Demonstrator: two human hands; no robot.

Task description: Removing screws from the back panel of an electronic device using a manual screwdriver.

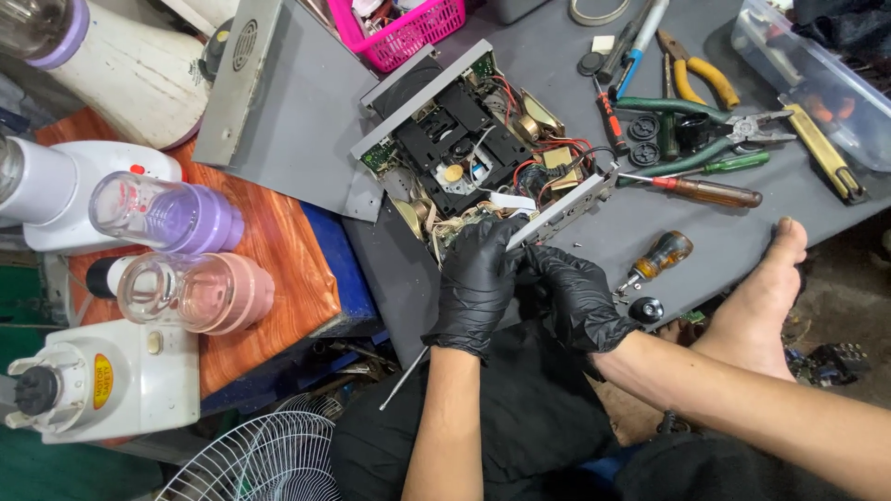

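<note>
1. The left hand [476, 278], in a black glove, grips the near edge of the opened electronic device [483, 153], fingers curled over its grey front panel [564, 206].
2. The right hand [575, 295], also gloved, is clenched just beside the left; what it grasps I cannot tell.
3. The device lies on the grey workbench [650, 232], wires and boards exposed.
4. A brown-handled screwdriver [691, 189] and pliers [742, 130] lie to the right of the device.
</note>
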